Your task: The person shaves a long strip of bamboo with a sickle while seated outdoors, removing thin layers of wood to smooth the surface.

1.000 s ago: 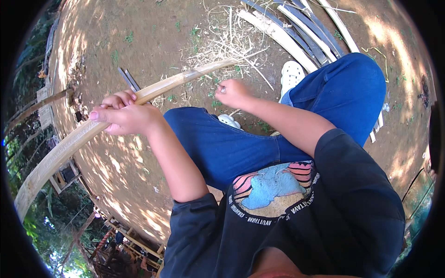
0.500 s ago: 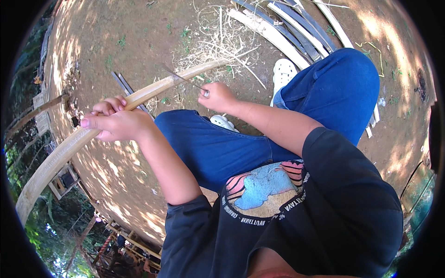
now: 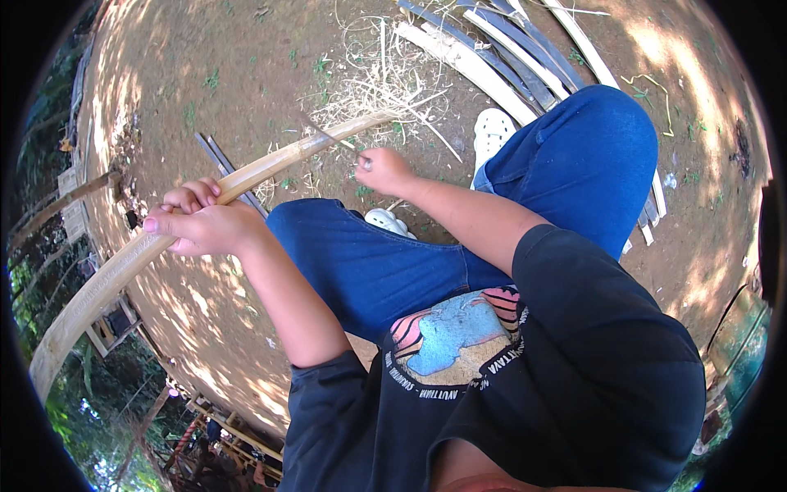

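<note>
A long pale strip [image 3: 287,156], apparently split bamboo, runs slantwise from the left edge toward the middle of the view. Around its middle my left hand [image 3: 205,220] is closed, thumb on top and fingers curled over. My right hand [image 3: 385,170] grips a knife [image 3: 339,140]; its fist hides most of the handle. The thin blade lies across the strip near the far end, touching it or just above, which I cannot tell. That far end lies over a heap of curly shavings [image 3: 385,82].
Several pale and dark strips [image 3: 471,70] lie on the dirt at the far right. Two dark strips [image 3: 215,154] rest on the ground beyond my left hand. My bent knees in blue jeans [image 3: 574,164] and white clogs [image 3: 492,135] are close to my right arm.
My right hand has shifted the knife slightly along the strip toward its far end. My left hand keeps its grip on the strip. The whole view has moved a little.
</note>
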Tool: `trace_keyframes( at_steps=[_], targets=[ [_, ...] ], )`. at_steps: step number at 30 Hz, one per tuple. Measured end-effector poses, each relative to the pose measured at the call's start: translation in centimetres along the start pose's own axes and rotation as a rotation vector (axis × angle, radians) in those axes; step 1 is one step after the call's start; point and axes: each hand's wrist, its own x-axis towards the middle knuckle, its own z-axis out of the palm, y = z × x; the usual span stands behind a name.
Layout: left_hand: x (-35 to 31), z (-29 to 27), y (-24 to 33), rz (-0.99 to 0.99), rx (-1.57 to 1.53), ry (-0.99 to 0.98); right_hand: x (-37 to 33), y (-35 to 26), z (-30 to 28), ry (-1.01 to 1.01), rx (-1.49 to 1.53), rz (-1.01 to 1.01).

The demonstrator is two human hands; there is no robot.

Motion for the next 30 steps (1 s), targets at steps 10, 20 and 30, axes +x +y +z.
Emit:
trace_keyframes(
  at_steps=[10, 20, 30],
  targets=[
    [1.0, 0.4, -0.5, -0.042, 0.042, 0.037, -1.1, -3.2, 0.4, -0.032, 0.141, -0.076],
    [8.0, 0.0, -5.6, -0.159, 0.167, 0.085, 0.6, 3.2, -0.6, 0.028, -0.029, 0.044],
    [10.6, -0.5, -8.0, -0.19, 0.195, 0.081, -0.8, 3.9, -1.2, -0.08, -0.017, 0.143]
  ],
)
